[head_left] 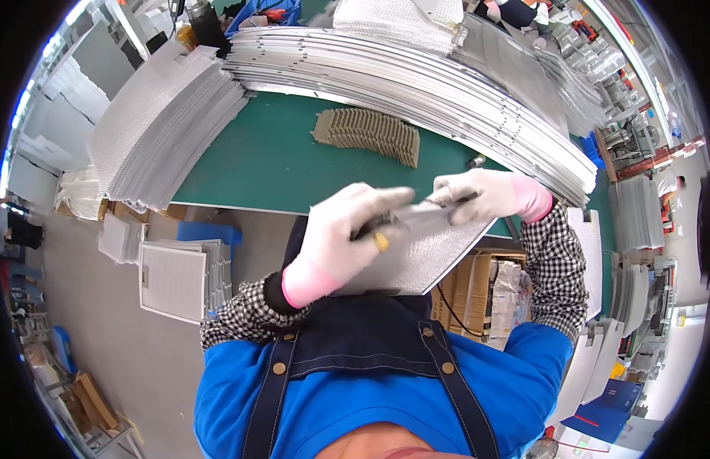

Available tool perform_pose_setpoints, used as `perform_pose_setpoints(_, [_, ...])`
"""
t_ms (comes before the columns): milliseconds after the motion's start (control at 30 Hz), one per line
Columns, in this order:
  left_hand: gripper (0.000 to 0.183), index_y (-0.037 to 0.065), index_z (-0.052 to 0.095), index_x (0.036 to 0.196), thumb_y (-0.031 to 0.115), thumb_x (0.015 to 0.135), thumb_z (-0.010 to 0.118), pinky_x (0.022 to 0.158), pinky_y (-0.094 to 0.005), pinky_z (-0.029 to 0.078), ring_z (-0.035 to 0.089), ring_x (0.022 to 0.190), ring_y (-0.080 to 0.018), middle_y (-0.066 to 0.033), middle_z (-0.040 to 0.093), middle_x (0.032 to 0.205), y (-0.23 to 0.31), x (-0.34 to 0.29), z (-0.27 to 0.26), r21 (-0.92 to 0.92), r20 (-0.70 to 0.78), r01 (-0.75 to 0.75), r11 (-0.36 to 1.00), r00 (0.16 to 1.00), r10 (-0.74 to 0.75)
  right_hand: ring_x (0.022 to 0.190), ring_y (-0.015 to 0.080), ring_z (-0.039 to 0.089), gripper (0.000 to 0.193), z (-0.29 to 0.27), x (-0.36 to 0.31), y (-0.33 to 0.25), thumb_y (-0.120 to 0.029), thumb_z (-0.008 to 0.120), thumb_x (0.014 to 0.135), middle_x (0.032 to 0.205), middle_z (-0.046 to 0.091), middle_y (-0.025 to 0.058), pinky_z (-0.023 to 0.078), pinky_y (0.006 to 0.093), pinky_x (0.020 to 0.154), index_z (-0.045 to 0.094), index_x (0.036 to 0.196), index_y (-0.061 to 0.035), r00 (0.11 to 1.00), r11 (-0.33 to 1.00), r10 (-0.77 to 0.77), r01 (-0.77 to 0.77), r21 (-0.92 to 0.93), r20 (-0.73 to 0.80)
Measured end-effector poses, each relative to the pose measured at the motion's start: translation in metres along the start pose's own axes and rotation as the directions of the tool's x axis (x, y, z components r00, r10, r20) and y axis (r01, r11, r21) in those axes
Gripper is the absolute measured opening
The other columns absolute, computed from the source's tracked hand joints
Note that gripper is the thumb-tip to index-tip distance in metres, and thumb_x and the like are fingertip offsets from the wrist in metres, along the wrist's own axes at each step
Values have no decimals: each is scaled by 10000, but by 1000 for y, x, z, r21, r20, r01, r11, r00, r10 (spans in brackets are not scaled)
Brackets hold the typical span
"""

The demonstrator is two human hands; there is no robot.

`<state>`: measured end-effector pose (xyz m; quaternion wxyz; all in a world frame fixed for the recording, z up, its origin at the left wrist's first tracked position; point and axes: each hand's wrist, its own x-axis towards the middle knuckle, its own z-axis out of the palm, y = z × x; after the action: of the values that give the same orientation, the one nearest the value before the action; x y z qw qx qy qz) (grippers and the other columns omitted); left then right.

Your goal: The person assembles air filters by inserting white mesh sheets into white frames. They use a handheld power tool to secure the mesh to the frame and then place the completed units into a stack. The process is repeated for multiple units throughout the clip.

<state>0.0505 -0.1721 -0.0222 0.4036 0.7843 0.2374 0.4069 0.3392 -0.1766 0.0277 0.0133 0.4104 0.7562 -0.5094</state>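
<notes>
A silver mesh filter panel (pixel 420 256) with a thin frame leans between my lap and the table's near edge. My left hand (pixel 336 241), in a white glove with a pink cuff, is above the panel's left side. Its fingers curl round something dark with a yellow bit, smeared by motion. My right hand (pixel 481 195), gloved alike, is at the panel's far right corner. Finger and thumb close there on a small dark piece whose kind I cannot make out. Beyond both hands, a row of tan corrugated pieces (pixel 366 134) lies on the green table (pixel 282 145).
Long silver frame strips (pixel 416 84) are stacked across the table's back. Mesh sheets (pixel 167 126) stand piled at its left. A small metal cylinder (pixel 476 161) lies near my right hand. Framed panels (pixel 175 279) stand low on the left. An open carton (pixel 473 294) is below the table.
</notes>
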Motion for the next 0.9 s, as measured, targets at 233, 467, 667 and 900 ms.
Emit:
perform_pose_setpoints(233, [264,26,716,1076,8,820,655,816,-337,571,729,915,-253,-142,737,996,-42,5,5,-165,-268,-14,986,963,-32,1118,249,611,454,14,24,-11,-101,605,901,1149,646,148,460,345,981,563,1341,1,935,963,92,-171,-209,-341])
perform_pose_setpoints(467, [284,124,671,1035,135,758,734,723,-397,552,659,855,-264,-63,612,885,-62,3,21,260,-385,-115,959,898,213,1112,307,635,439,10,36,-23,-73,574,930,1200,646,196,463,374,988,538,1359,15,901,865,163,-327,-381,-402])
perform_pose_setpoints(667, [294,69,697,1008,211,766,787,739,-356,558,689,805,-268,-92,695,879,-53,8,12,-85,-423,145,986,891,-167,912,394,655,468,33,65,-13,-86,624,905,1012,664,237,511,416,823,559,1361,-7,737,820,-248,-187,-541,-629])
perform_pose_setpoints(900, [334,-5,766,945,296,809,816,727,-290,530,664,768,-128,-70,727,793,-78,-16,6,-707,-208,247,663,823,-528,837,427,669,610,47,70,-41,-163,670,838,990,680,250,528,427,753,514,1403,5,888,642,-112,-278,-715,-447])
